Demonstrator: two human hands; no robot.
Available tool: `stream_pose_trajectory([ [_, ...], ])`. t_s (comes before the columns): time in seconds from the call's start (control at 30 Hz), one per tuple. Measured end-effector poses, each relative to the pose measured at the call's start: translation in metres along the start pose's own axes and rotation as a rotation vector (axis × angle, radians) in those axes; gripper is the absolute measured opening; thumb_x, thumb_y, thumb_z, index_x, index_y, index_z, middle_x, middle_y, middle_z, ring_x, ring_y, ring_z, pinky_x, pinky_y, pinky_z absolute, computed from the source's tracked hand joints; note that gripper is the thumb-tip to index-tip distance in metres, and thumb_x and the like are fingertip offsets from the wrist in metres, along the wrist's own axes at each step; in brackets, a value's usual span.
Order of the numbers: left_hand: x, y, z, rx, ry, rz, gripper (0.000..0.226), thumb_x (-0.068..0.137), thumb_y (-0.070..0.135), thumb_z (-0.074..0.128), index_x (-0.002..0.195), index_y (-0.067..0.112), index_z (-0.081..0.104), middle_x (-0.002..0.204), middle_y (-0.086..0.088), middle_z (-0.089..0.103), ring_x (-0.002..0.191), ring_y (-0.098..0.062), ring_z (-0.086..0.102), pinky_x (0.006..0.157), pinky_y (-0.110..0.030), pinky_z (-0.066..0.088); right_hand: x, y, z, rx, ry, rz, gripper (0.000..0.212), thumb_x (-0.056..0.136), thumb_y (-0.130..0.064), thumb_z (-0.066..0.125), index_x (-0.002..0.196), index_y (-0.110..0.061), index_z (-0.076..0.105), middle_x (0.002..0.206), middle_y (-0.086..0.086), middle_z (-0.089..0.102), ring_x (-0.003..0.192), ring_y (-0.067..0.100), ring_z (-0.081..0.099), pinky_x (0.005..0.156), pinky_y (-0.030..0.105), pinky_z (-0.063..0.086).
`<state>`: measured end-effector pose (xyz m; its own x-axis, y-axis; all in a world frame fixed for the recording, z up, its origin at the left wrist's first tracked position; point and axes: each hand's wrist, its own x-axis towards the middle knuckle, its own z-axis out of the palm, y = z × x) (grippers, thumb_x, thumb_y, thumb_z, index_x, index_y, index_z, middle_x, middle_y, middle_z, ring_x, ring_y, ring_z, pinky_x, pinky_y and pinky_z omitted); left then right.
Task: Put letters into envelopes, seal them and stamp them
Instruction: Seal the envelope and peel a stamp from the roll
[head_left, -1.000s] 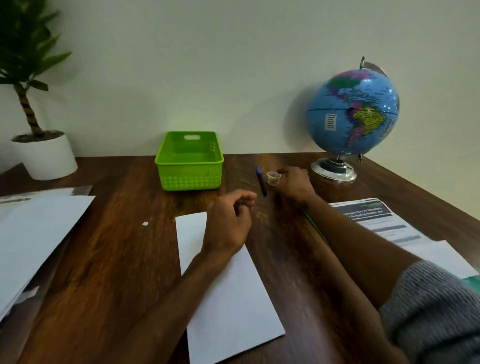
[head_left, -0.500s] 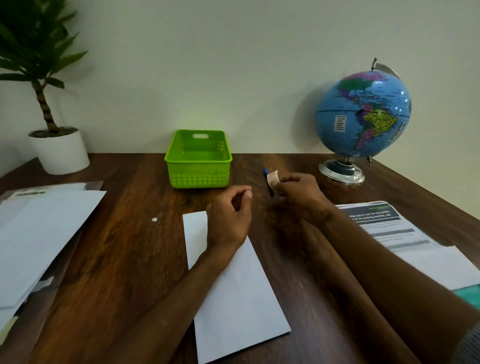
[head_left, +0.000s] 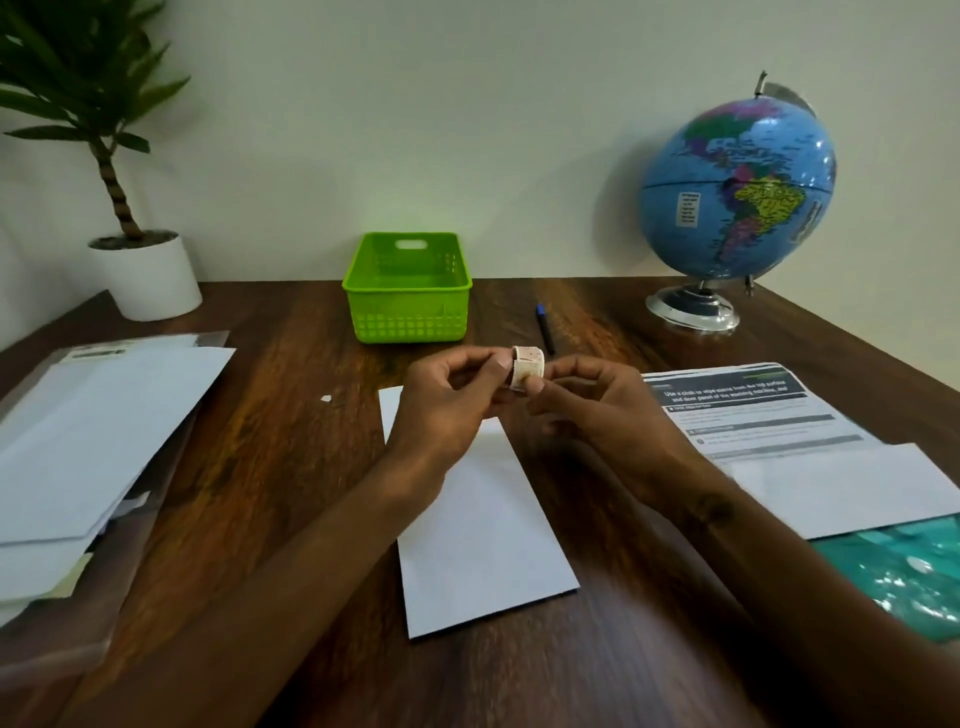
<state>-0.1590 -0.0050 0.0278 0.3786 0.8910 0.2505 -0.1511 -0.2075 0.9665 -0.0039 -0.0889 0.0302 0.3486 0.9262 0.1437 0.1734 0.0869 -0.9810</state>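
Stamp roll (head_left: 527, 367) is being pinched between left hand (head_left: 448, 410) and right hand (head_left: 597, 410), both grips closed, above a white envelope (head_left: 483, 530).

Both forearms bare (no sleeve, watch or ring visible).

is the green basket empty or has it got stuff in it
Empty as far as it shows: the green basket stands upright by the wall, and only bare green walls and floor show inside it.
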Motion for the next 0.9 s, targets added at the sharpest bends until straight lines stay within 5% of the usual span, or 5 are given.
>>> stream_pose_trajectory([
  [0.1,-0.01,-0.005,-0.012,0.027,-0.025,0.04,0.016,0.089,0.016,0.076,0.105,0.015,0.076,0.094,-0.001,0.08,0.086,-0.015,0.077,0.071,-0.025,0.06,-0.006,0.004,0.009,-0.075,-0.024,-0.051,0.02,0.092,-0.032,0.076,0.106,-0.017,0.076,0.097,0.006,0.081,0.093,0.035,0.075,0.082,0.046,0.062],
  [0.27,-0.016,-0.012,-0.021,0.092,-0.019,0.109,0.015,0.087,0.016,0.078,0.102,0.012,0.077,0.089,-0.002,0.079,0.081,-0.019,0.077,0.074,-0.032,0.063,-0.011,0.007,0.016,-0.232,-0.035,-0.117,0.015,0.093,-0.034,0.075,0.103,-0.023,0.077,0.087,-0.009,0.08,0.073,0.006,0.075,0.064,0.016,0.057],
  [0.4,-0.016,-0.017,-0.023,0.042,-0.008,0.057,0.012,0.09,0.013,0.075,0.1,0.007,0.075,0.089,-0.004,0.079,0.081,-0.019,0.077,0.068,-0.026,0.06,-0.012,0.012,0.02,-0.268,0.006,-0.158,0.041,0.083,-0.022,0.085,0.114,-0.016,0.06,0.106,-0.003,0.074,0.093,0.009,0.075,0.078,0.025,0.063],
  [0.57,-0.015,-0.018,-0.025,0.023,-0.025,0.045,0.012,0.09,0.013,0.074,0.1,0.006,0.074,0.086,-0.006,0.079,0.077,-0.02,0.076,0.066,-0.023,0.059,-0.009,0.014,0.013,-0.315,-0.036,-0.257,0.066,0.08,-0.018,0.089,0.132,-0.026,0.049,0.114,-0.001,0.07,0.093,0.013,0.076,0.079,0.032,0.065],
  [0.9,-0.014,-0.017,-0.029,0.194,-0.191,0.222,0.022,0.092,0.023,0.071,0.113,0.03,0.072,0.103,0.014,0.077,0.102,-0.007,0.072,0.077,-0.025,0.06,-0.008,0.019,0.012,-0.116,-0.046,-0.202,0.047,0.076,-0.029,0.087,0.116,-0.015,0.067,0.104,-0.002,0.081,0.094,0.013,0.079,0.084,0.031,0.064],
])
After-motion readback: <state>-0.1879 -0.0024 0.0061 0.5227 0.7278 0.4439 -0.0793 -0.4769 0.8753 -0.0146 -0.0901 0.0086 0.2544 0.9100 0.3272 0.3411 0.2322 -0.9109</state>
